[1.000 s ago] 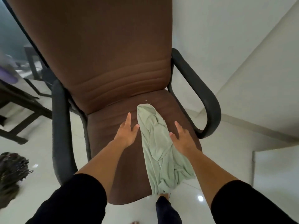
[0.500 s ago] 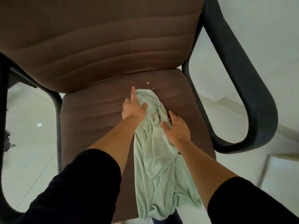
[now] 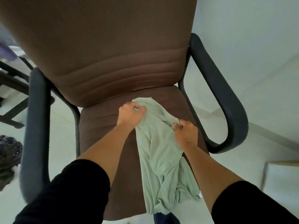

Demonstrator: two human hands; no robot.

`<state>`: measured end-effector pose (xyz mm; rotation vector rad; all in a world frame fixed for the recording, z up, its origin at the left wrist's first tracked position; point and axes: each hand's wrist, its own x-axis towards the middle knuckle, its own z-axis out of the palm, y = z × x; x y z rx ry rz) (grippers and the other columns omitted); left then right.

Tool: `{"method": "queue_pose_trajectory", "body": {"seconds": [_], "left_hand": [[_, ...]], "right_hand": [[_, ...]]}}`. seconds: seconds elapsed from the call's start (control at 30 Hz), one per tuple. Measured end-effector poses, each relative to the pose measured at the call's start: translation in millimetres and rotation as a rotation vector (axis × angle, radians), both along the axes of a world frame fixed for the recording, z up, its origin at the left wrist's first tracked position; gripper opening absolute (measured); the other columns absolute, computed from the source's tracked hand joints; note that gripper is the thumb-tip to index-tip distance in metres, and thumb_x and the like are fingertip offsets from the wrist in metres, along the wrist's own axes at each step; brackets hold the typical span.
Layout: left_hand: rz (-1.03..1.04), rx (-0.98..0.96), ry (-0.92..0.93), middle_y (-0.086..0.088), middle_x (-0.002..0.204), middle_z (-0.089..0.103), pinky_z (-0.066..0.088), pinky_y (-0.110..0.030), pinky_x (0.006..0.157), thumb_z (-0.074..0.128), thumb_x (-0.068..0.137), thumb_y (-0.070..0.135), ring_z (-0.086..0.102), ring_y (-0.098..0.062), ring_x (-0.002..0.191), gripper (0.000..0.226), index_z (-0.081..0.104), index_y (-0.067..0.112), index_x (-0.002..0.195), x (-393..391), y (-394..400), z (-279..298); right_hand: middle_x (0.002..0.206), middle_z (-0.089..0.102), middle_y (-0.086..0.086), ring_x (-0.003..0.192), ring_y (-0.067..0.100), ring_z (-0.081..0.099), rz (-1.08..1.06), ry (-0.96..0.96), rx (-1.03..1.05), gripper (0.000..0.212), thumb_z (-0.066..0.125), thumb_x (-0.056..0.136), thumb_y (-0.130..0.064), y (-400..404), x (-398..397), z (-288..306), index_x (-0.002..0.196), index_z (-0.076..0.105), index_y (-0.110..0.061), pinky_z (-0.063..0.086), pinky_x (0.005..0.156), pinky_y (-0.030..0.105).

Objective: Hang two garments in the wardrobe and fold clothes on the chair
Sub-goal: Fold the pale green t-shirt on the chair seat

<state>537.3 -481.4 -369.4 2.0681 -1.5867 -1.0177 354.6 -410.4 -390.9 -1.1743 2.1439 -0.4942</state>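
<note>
A pale mint-green, soft knit garment lies crumpled in a long, narrow strip on the seat of a brown fabric office chair with dark grey looped plastic armrests. Folds and creases run along its length. Its long axis runs from the back of the seat, at the centre of the frame, down toward the lower centre, where its bunched lower end hangs over the seat's front edge.

The left hand has its fingers curled round the garment's upper end near the backrest. The right hand pinches a gathered fold on the garment's right edge, slightly lower in the frame. Both forearms are bare below black sleeves.

The chair stands on a glossy white tiled floor beside a plain pale wall at upper right. Dark furniture legs show at the left edge, and a dark patterned heap lies at lower left.
</note>
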Motion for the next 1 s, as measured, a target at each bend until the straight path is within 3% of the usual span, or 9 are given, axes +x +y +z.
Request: {"method": "queue_pose_trajectory", "body": {"seconds": [0.07, 0.17, 0.27, 0.47, 0.63, 0.77, 0.83, 0.9, 1.0], "left_hand": [[0.06, -0.125, 0.023, 0.004, 0.077, 0.059, 0.041, -0.023, 0.075, 0.063, 0.084, 0.04, 0.053, -0.015, 0.081, 0.032, 0.057, 0.016, 0.063, 8.0, 7.2, 36.0], [0.066, -0.242, 0.012, 0.003, 0.071, 0.06, 0.041, -0.023, 0.072, 0.066, 0.082, 0.032, 0.054, -0.015, 0.073, 0.028, 0.06, 0.011, 0.065, 21.5, 25.0, 90.0], [0.067, -0.36, -0.013, 0.0, 0.068, 0.061, 0.036, -0.021, 0.068, 0.063, 0.082, 0.026, 0.053, -0.016, 0.068, 0.023, 0.062, 0.009, 0.065, 37.6, 54.2, 147.7], [-0.018, -0.65, 0.066, 0.003, 0.059, 0.057, 0.045, -0.029, 0.076, 0.061, 0.081, 0.019, 0.055, -0.017, 0.063, 0.027, 0.056, 0.009, 0.057, 64.5, 101.0, 276.5], [-0.122, -0.803, 0.158, 0.004, 0.071, 0.056, 0.042, -0.027, 0.066, 0.063, 0.083, 0.016, 0.05, -0.009, 0.067, 0.012, 0.053, 0.012, 0.077, 81.7, 128.5, 372.5], [-0.214, -0.808, 0.295, 0.002, 0.082, 0.062, 0.042, -0.021, 0.06, 0.056, 0.087, 0.018, 0.053, -0.007, 0.071, 0.014, 0.047, 0.028, 0.092, 89.9, 144.9, 425.2], [-0.272, -0.791, 0.319, 0.004, 0.074, 0.06, 0.041, -0.023, 0.056, 0.051, 0.089, 0.018, 0.049, -0.012, 0.061, 0.015, 0.048, 0.032, 0.084, 89.2, 153.4, 446.0], [-0.352, -0.783, 0.307, 0.007, 0.07, 0.057, 0.037, -0.022, 0.054, 0.047, 0.089, 0.012, 0.043, -0.011, 0.058, 0.022, 0.052, 0.03, 0.077, 85.4, 158.4, 461.6], [-0.412, -0.778, 0.324, 0.01, 0.061, 0.052, 0.034, -0.017, 0.053, 0.045, 0.081, 0.002, 0.039, -0.008, 0.055, 0.032, 0.06, 0.026, 0.067, 79.5, 166.2, 483.9]], "right_hand": [[0.086, 0.056, 0.011, 0.083, 0.027, 0.053, -0.014, 0.012, -0.068, 0.021, 0.051, 0.092, -0.022, 6.8, 2.0, 30.9, 0.084, 0.065, -0.008, 0.038, 0.071, 0.03], [0.11, 0.064, 0.015, 0.105, 0.033, 0.057, -0.065, 0.057, -0.191, 0.031, 0.048, 0.095, -0.023, 24.2, 5.9, 88.5, 0.119, 0.063, -0.012, 0.043, 0.091, 0.037], [0.115, 0.065, 0.013, 0.109, 0.032, 0.055, -0.156, 0.063, -0.324, 0.032, 0.044, 0.097, -0.023, 44.8, 7.1, 157.6, 0.121, 0.063, -0.018, 0.041, 0.093, 0.035], [0.083, 0.066, 0.011, 0.08, 0.031, 0.056, -0.219, 0.166, -0.555, 0.025, 0.05, 0.093, -0.027, 89.4, 12.7, 298.2, 0.087, 0.066, -0.008, 0.035, 0.065, 0.029], [0.052, 0.04, 0.002, 0.056, 0.022, 0.039, -0.248, 0.174, -0.692, 0.038, 0.054, 0.09, -0.028, 117.4, 23.7, 394.4, 0.058, 0.045, -0.009, 0.026, 0.048, 0.03], [0.061, 0.048, 0.004, 0.064, 0.023, 0.043, -0.291, -0.048, -0.791, 0.026, 0.058, 0.085, -0.024, 123.4, 33.8, 453.9, 0.063, 0.055, -0.01, 0.034, 0.054, 0.029], [0.084, 0.062, 0.002, 0.078, 0.021, 0.057, -0.283, -0.236, -0.824, 0.014, 0.062, 0.083, -0.026, 122.5, 40.3, 477.3, 0.087, 0.068, -0.014, 0.05, 0.071, 0.031], [0.103, 0.066, 0.005, 0.09, 0.022, 0.064, -0.251, -0.399, -0.818, 0.023, 0.064, 0.083, -0.025, 117.0, 46.3, 493.8, 0.105, 0.065, -0.017, 0.055, 0.083, 0.037], [0.098, 0.065, 0.012, 0.074, 0.019, 0.061, -0.159, -0.64, -0.84, 0.029, 0.062, 0.087, -0.015, 114.3, 59.9, 517.1, 0.116, 0.059, -0.011, 0.057, 0.072, 0.033]]}}
